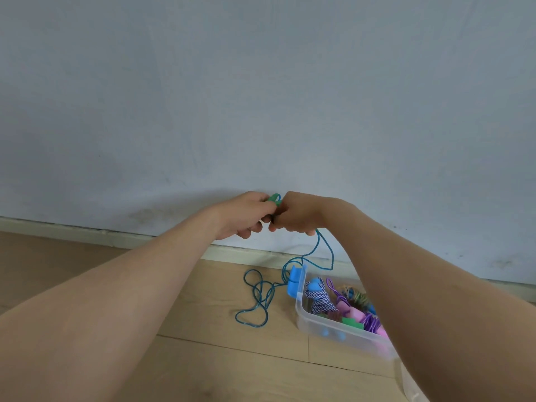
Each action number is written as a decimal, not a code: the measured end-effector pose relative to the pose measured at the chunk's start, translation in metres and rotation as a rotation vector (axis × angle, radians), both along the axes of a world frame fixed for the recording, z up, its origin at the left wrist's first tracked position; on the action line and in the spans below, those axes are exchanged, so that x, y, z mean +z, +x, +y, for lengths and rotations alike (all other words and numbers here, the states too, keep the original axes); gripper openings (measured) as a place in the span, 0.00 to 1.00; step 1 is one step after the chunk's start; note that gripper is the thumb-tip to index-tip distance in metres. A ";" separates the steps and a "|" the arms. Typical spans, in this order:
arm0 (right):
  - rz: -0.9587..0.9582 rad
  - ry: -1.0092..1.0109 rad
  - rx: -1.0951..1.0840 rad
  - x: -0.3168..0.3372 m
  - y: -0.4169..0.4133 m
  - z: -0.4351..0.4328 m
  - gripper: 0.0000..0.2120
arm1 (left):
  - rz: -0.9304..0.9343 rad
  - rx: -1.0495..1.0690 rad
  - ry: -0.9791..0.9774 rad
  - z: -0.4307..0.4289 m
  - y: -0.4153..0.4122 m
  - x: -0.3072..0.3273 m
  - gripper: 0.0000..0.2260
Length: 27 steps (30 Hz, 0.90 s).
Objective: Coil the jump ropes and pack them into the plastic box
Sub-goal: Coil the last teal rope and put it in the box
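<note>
Head view, looking forward and down. Both forearms reached out toward the base of a pale blue wall (261,82), and the two hands met knuckle to knuckle above the skirting board (87,232).

The left hand (249,216) was closed, its fingers curled around a green handle (274,197), of which only the top end showed between the hands. The right hand (295,216) was also closed, fingers folded downward and gripping the teal jump rope (261,297) close to that handle; exactly how the fingertips lay on the cord could not be told.

From under the right hand the cord dropped in two strands, passed just beside the near-left corner of the plastic box (333,329), and ended in several loose, uncoiled loops on the wooden floor (203,358) — to the left of the box and touching the boards.

The box stood open on the floor near the wall, partly hidden by the right forearm. A blue latch (294,281) hung on its left end wall. Inside lay ropes already packed — a blue-and-white braided rope (319,300), a purple rope (371,324) and pink handles (352,313) — crowded together and touching one another.
</note>
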State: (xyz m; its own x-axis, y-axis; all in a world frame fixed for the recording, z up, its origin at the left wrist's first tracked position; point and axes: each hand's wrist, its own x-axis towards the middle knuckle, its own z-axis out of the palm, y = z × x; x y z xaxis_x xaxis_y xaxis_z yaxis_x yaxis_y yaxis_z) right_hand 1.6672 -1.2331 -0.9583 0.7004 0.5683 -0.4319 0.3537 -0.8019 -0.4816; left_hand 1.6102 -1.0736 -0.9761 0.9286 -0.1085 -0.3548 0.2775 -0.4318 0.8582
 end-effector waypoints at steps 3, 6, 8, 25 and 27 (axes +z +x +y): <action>0.153 0.048 -0.074 0.007 0.003 -0.006 0.14 | 0.025 -0.049 -0.013 0.004 0.000 0.000 0.02; 0.227 0.091 -0.090 0.019 0.003 -0.012 0.11 | 0.024 -0.084 0.098 0.008 0.002 -0.005 0.07; 0.196 0.097 -0.093 0.025 0.003 -0.013 0.12 | 0.030 -0.120 0.204 0.008 0.003 -0.008 0.11; -0.265 0.406 -0.210 -0.012 0.029 -0.038 0.09 | -0.553 -0.154 0.633 -0.004 0.000 -0.007 0.11; -0.068 0.503 -0.290 -0.010 0.025 -0.036 0.10 | -0.674 -0.002 0.596 -0.004 0.005 -0.003 0.11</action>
State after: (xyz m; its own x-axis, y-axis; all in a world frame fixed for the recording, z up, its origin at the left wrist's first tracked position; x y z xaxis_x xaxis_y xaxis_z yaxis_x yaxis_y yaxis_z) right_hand 1.6919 -1.2687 -0.9685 0.8747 0.4727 -0.1073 0.1972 -0.5491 -0.8122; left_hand 1.6153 -1.0779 -0.9792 0.9600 -0.0823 0.2677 -0.2052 -0.8572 0.4723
